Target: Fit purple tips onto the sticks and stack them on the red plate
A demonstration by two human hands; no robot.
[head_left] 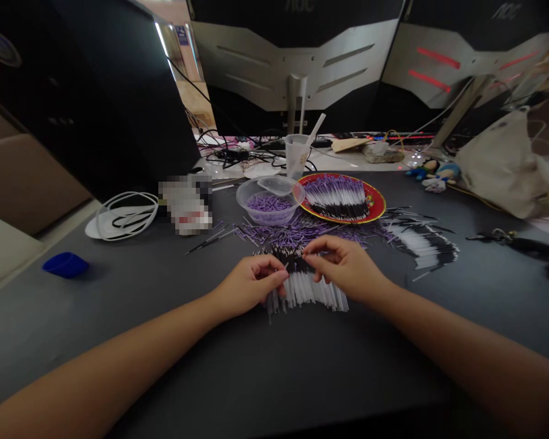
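Observation:
My left hand (251,283) and my right hand (343,268) meet over a fanned row of thin white sticks with black tips (304,289), which lies on the dark grey desk (238,366). Their black ends point away from me, and their white ends point toward me. The fingertips of both hands pinch at the black-tipped ends, and a single stick shows at my left fingertips. What my right fingers hold is partly hidden by the hand. Just beyond lies a loose scatter of purple-tipped sticks (297,230).
A clear plastic bowl (268,210) holds purple sticks. A red plate (375,201) bears sorted rows, and another pile (421,245) lies to the right. Further off are a plastic cup with a straw (296,155), white cables (123,216), a blue cup (65,265), keys (512,244) and monitors.

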